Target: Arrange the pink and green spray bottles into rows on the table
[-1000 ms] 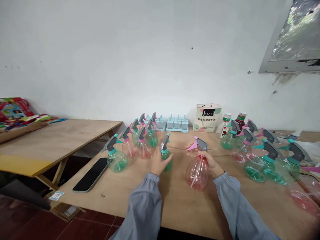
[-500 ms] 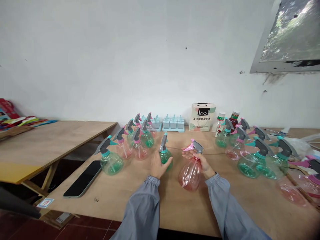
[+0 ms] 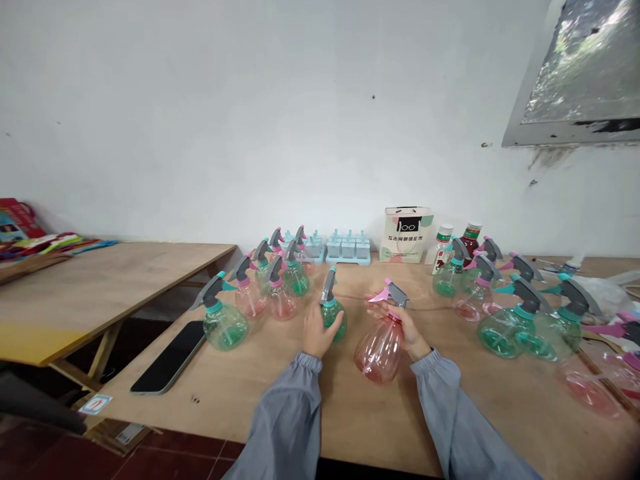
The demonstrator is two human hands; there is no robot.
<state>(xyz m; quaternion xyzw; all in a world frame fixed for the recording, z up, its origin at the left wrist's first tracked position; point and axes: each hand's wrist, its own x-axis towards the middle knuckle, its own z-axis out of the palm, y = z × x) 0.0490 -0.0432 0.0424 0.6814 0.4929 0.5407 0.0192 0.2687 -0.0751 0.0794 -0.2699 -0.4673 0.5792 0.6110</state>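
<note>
at the far left, a red package [image 3: 21, 219] and a heap of bright cloth [image 3: 65, 243] lie on a side tabletop [image 3: 145, 270]; to its right is the main tabletop [image 3: 370, 427], with a small sticker [image 3: 96, 404] at its near left corner and a dark-screened phone [image 3: 169, 359] lying flat; just beside the phone stands a green spray bottle [image 3: 226, 328] with a grey and teal head; behind it, a cluster of pink and green spray bottles [image 3: 281, 302] stands upright, close together; light blue ice-pop moulds [image 3: 349, 249] stand farther back, near the wall [image 3: 250, 133]; near the middle, the left hand [image 3: 316, 331] is against a smaller-looking green bottle [image 3: 332, 311], which stands upright; its thumb lies across the front, the other fingers are mostly hidden, and i cannot tell how firmly they close; right of that, a pink bottle [image 3: 379, 353] leans, its round body toward the left; the right hand [image 3: 410, 333] has its fingers around the neck, holding it just below the pink trigger; whether the base touches the tabletop i cannot tell; behind it stand a printed paper bag [image 3: 406, 237] and two white-capped bottles [image 3: 471, 241]; farther right, more green and pink spray bottles [image 3: 503, 332] crowd together, with a thin brown stick [image 3: 607, 383] near the edge; above hangs a pale-framed window [image 3: 580, 73]
</note>
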